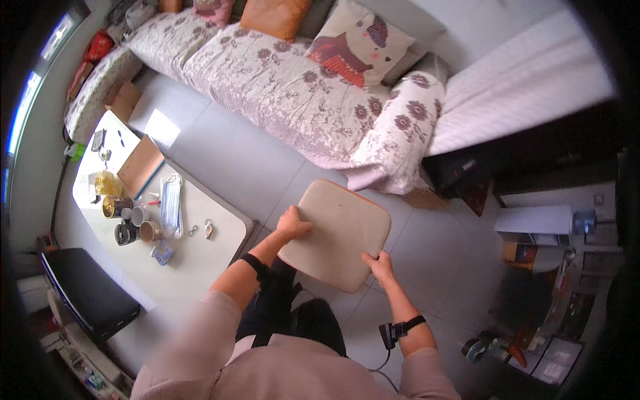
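Fingers of left hand [293, 225] and right hand [381, 267] clasp the beige seat [340, 230] at its nine and four o'clock edges, three o'clock from the table [187, 277]. Positioning it seems in hand; next likely calls for a level grip.

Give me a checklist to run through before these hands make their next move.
1. Left hand grips the panel at its left edge: ok.
2. Right hand grips the panel near its lower right corner: ok.
3. Panel apart from the table: ok, floor shows between them.
4. Panel clear of the sofa: cannot tell, their edges come together in this view.
5. Panel's underside free: cannot tell, it is hidden.
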A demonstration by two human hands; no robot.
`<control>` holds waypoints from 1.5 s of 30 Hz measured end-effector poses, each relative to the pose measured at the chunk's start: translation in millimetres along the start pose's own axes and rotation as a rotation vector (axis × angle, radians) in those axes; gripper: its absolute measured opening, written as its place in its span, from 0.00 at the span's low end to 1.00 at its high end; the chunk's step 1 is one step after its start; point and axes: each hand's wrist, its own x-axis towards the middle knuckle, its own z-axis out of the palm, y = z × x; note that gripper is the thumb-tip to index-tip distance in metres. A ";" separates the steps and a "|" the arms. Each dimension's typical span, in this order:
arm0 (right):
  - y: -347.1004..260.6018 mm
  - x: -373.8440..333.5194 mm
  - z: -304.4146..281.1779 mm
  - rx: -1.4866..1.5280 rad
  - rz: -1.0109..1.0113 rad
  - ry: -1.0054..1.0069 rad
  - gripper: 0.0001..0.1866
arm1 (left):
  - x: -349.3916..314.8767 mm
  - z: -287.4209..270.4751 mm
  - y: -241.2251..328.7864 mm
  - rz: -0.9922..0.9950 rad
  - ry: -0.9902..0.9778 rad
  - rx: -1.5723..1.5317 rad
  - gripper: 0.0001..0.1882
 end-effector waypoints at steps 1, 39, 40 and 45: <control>-6.9 24.6 10.7 0.024 0.067 -0.025 0.19 | 22.8 -4.2 -2.8 -0.050 0.000 0.030 0.36; -150.2 308.7 177.0 0.336 0.211 -0.555 0.19 | 272.3 -18.8 -120.8 -0.325 0.340 -0.366 0.35; -187.3 285.0 152.8 0.419 0.146 -0.605 0.20 | 248.5 -21.6 -106.3 -0.269 0.304 -0.497 0.33; -375.2 146.8 17.2 0.479 -0.809 -0.834 0.28 | 130.9 -59.2 -30.1 -0.101 0.221 -0.789 0.25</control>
